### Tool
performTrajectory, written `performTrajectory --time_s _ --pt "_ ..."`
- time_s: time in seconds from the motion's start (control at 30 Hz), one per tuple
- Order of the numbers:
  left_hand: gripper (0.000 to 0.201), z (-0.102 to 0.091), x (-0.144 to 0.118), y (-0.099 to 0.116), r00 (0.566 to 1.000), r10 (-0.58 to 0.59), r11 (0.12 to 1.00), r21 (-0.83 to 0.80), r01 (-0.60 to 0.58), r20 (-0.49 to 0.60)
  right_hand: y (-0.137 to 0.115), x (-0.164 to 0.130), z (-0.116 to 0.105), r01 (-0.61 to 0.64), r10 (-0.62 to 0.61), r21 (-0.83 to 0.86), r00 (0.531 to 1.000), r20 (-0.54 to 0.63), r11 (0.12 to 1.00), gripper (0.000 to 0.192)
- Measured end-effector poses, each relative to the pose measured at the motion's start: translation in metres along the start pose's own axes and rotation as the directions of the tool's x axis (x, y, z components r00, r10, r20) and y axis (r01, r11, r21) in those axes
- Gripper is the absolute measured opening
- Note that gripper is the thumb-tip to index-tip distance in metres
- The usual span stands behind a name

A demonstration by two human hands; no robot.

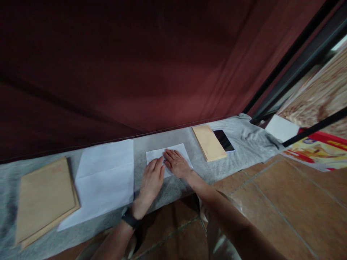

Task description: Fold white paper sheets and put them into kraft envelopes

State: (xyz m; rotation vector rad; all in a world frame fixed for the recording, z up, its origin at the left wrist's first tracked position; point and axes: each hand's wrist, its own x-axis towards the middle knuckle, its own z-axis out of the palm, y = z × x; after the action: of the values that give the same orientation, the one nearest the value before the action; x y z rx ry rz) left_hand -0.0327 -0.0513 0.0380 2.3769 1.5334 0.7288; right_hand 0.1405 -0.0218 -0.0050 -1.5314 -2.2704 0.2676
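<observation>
Both forearms reach over terracotta floor tiles (284, 195); left hand (152, 177) and right hand (176, 163) lie flat, fingers spread, pressing a folded white paper (179, 150) on grey cloth (244, 142) below a maroon curtain (135, 65).

Both hands are down flat on a folded white sheet (168, 156) that lies on the grey cloth (244, 142) spread along the floor. The left hand (151, 177) presses its near left part, fingers stretched out, a black wristband (130, 219) at the wrist. The right hand (176, 163) lies palm down over the middle, just beside the left one. To the left, a larger white paper (104, 180), and past it a stack of brown envelopes (45, 200). To the right, another brown envelope (208, 142) with a dark phone (223, 140) just beside it. Maroon curtain (135, 65) behind, tiled floor (284, 195) in front
</observation>
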Motion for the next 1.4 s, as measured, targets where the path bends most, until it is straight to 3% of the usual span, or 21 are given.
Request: performTrajectory --time_s 0.07,0.17,0.23,0.57,0.87,1.0,1.1,1.2,1.4 --pt "0.055 0.022 0.006 0.002 0.996 0.089 0.996 -0.026 -0.088 0.028 0.004 0.002 0.0 -0.011 0.011 0.033 1.0 0.002 0.999 0.052" --pt "0.057 0.046 0.013 0.002 0.993 0.066 0.996 0.056 -0.071 0.099 0.011 0.002 -0.003 -0.061 0.062 0.053 0.998 -0.024 0.997 0.055" --pt "0.057 0.051 0.016 0.001 0.99 0.049 0.99 0.128 -0.066 0.135 0.015 0.0 -0.007 -0.077 0.078 0.046 0.996 -0.033 0.996 0.051" --pt "0.058 0.047 0.026 -0.004 0.976 0.092 0.968 0.213 -0.135 0.199 0.025 -0.014 -0.027 -0.104 0.104 -0.011 0.994 0.016 0.994 0.048" --pt "0.057 0.049 0.035 -0.003 0.985 0.009 0.98 0.192 -0.042 0.171 0.028 -0.021 -0.034 -0.178 0.178 0.006 0.984 0.031 0.984 0.05" --pt "0.057 0.05 0.035 -0.004 0.985 0.011 0.981 0.188 -0.043 0.17 0.023 -0.015 -0.031 -0.222 0.222 0.079 0.975 0.008 0.972 0.046" --pt "0.057 0.051 0.033 -0.006 0.985 0.023 0.979 0.197 -0.057 0.173 0.011 -0.009 -0.021 -0.18 0.181 0.125 0.983 0.002 0.976 0.046" --pt "0.058 0.053 0.031 -0.007 0.987 0.007 0.972 0.229 -0.044 0.161 0.001 -0.008 -0.011 -0.12 0.119 0.072 0.993 0.017 0.99 0.05" --pt "0.06 0.052 0.026 -0.017 0.993 -0.097 0.937 0.344 0.068 0.069 0.0 -0.018 -0.006 -0.177 0.179 -0.142 0.984 -0.001 0.974 0.052"
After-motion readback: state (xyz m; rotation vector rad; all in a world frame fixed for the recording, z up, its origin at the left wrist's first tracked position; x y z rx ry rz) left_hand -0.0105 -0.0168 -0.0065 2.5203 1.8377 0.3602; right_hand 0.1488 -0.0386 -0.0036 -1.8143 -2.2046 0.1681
